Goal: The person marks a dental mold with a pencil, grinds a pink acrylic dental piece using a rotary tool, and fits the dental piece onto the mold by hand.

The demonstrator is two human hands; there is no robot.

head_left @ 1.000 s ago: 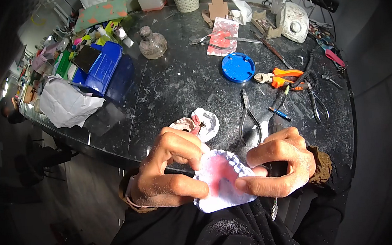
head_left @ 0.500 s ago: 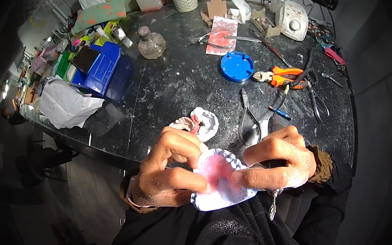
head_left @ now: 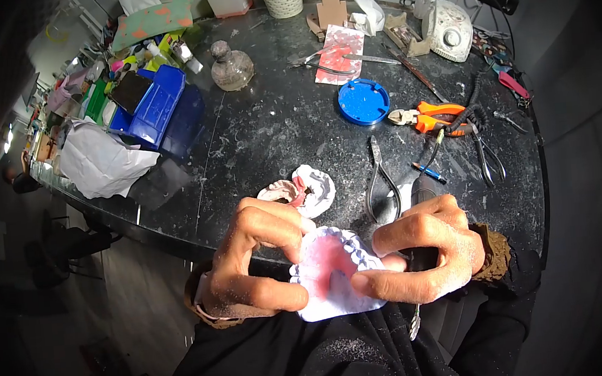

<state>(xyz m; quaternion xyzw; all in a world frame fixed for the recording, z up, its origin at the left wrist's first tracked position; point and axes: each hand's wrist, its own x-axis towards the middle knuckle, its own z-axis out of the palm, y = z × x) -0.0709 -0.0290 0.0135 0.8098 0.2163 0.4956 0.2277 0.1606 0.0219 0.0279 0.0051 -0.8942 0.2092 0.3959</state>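
A white plaster dental cast (head_left: 345,305) with a row of teeth is held low in front of my body, tilted toward me. Pink material (head_left: 323,260) lines its palate. My left hand (head_left: 257,262) grips the cast's left edge between thumb and fingers. On the opposite side, my right hand (head_left: 429,248) pinches the cast's right edge, its thumb near the inner rim. Tucked in that same hand is a dark rotary handpiece (head_left: 423,191), its metal bur (head_left: 416,324) pointing down below the palm. Just beyond my left fingers lies another white cast (head_left: 317,192) with pink on it.
Cutting pliers (head_left: 378,175), orange-handled cutters (head_left: 437,115) and a blue round lid (head_left: 364,102) lie beyond my right hand. A glass burner-like bottle (head_left: 232,66) stands farther back. At the left are a blue bin (head_left: 160,107) and crumpled paper (head_left: 104,157).
My left thumb has moved left, off the pink palate toward the cast's edge. The cast has turned slightly, and my right thumb has shifted a little left.
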